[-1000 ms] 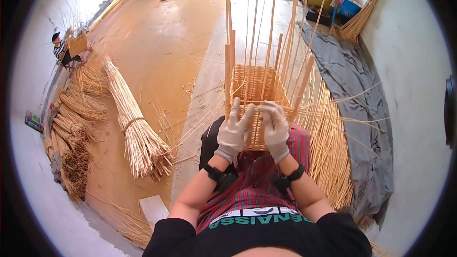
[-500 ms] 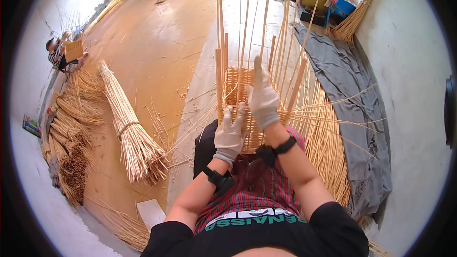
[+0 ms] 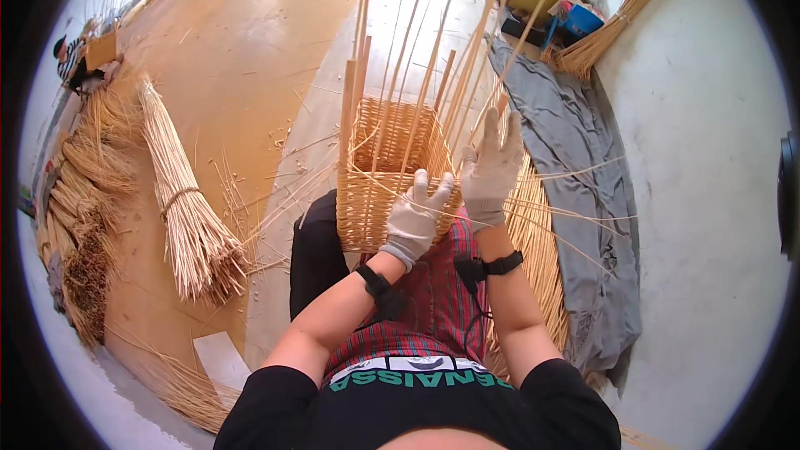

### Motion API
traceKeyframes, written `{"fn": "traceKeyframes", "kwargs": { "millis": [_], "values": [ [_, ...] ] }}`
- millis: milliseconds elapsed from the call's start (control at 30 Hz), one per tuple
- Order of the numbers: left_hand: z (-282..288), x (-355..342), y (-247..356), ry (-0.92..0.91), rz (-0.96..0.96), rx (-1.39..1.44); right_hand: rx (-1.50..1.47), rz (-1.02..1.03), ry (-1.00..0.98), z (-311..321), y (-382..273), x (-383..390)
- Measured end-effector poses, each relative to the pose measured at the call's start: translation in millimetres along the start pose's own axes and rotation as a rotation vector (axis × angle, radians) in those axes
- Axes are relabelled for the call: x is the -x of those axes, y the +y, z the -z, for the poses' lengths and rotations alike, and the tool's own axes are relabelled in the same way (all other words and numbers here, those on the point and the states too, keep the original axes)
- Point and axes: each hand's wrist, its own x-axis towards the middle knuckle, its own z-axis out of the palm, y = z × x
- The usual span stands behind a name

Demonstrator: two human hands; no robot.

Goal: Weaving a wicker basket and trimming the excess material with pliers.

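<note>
A rectangular wicker basket [image 3: 364, 215] with a woven body stands on my lap. Thin upright canes [image 3: 389, 104] and thicker wooden corner stakes [image 3: 347, 117] rise from its rim. My left hand [image 3: 417, 218], in a pale work glove, grips the near rim toward its right end, fingertips at the top edge. Just off the right corner, my gloved right hand [image 3: 493, 173] is held up with fingers stretched, in front of the right corner stake. Long loose strands [image 3: 575, 214] run out from that corner to the right. Whether the right hand touches a strand is unclear.
A tied bundle of peeled canes [image 3: 190, 196] lies on the floor at left, beyond it stacked bundles [image 3: 83, 217] along the wall. At right are spread canes [image 3: 533, 258] and a grey cloth [image 3: 567, 158]. Another person [image 3: 73, 62] sits far left.
My left hand has moved right along the near rim. My right hand has gone from over the basket to outside its right corner. The whole view has shifted, showing more of the basket.
</note>
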Motion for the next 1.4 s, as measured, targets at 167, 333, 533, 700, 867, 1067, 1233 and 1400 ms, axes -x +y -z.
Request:
{"fn": "traceKeyframes", "kwargs": {
  "millis": [167, 333, 533, 700, 867, 1067, 1233, 1400],
  "values": [
    [7.6, 11.3, -13.3, 0.0, -0.039, 0.071, -0.025, 0.06, 0.014, 3.7, 21.7, 74.1],
    [33.9, 32.9, -59.9, 0.426, 0.508, 0.536, -0.466, -0.012, -0.135, 25.0, -22.9, 100.2],
    [-9.0, 70.2, -133.2, 0.412, 0.643, 2.049, -0.794, 0.332, -0.295, -1.7, -134.4, 84.8],
    [18.4, 40.1, -126.0, 0.384, 0.377, 0.865, -0.804, 0.247, -0.336, -16.3, -139.0, 116.1],
    [-0.9, 47.5, -134.5, 0.479, 0.444, 1.015, -0.721, 0.261, -0.344, -7.5, -133.3, 111.2],
    [28.5, 10.5, -127.0, 0.414, 0.366, 0.941, -1.61, -0.759, -0.132, -41.7, -78.2, 119.4],
    [59.6, -0.7, -150.2, -0.066, 0.305, 0.937, -1.461, -0.959, -0.372, -57.7, -49.0, 95.0],
    [38.8, -1.3, -126.6, 0.02, 0.556, 1.209, -0.787, -0.084, -0.083, -50.8, -79.5, 28.2]
  ]
}}
